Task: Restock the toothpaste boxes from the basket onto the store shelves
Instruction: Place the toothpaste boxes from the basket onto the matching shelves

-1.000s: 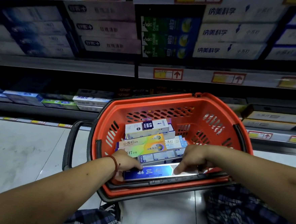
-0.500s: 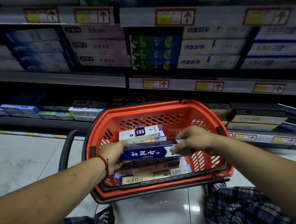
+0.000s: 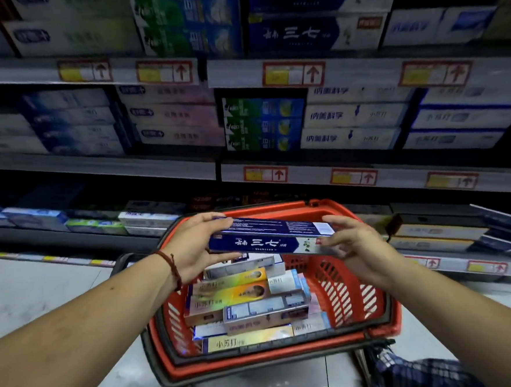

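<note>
Dark blue toothpaste box (image 3: 269, 239) sits level in the air above the red basket (image 3: 345, 289), its long printed face towards the camera, held at both ends. The left hand (image 3: 197, 248) has a closed grip on the left end, fingers over the top and thumb underneath. The right hand (image 3: 354, 243) has a lighter grip on the right end, pinching it with its fingers spread. A red cord bracelet (image 3: 172, 268) circles the left wrist. Below the box, more toothpaste boxes (image 3: 243, 297) lie stacked flat in the basket. Behind it are the store shelves (image 3: 95, 166), filled with boxes and edged with price tags (image 3: 294, 74); matching dark blue boxes (image 3: 306, 32) sit on the top shelf.
</note>
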Demonstrator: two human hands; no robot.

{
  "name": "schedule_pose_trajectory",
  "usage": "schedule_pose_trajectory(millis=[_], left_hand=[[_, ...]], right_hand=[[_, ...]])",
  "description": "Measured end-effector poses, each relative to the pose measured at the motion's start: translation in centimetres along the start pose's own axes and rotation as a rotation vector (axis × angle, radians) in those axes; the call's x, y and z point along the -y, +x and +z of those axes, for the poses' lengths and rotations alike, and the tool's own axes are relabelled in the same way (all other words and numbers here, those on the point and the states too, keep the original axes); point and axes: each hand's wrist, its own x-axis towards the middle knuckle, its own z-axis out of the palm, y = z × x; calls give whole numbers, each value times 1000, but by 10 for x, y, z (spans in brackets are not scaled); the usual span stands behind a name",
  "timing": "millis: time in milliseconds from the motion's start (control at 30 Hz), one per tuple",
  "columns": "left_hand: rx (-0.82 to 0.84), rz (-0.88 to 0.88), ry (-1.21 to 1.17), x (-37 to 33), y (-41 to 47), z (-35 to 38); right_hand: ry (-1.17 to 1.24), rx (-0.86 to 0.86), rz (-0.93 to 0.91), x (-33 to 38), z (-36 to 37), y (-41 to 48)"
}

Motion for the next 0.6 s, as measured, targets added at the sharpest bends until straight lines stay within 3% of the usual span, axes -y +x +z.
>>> schedule_pose_trajectory(millis=[100,267,467,533,600], left_hand=[[27,54,-90,-2,-3,4],[30,37,-158,8,-4,14],[-12,8,-148,7,-6,16],[-28,50,-130,6,-5,17],[-85,84,-156,6,-4,20]], right_hand=[[261,74,20,13,-2,-2],[21,-2,-7,10,5,7],[76,0,21,16,5,9],[-43,-11,25,13,10,10],[-307,-55,-12,9,16,10]])
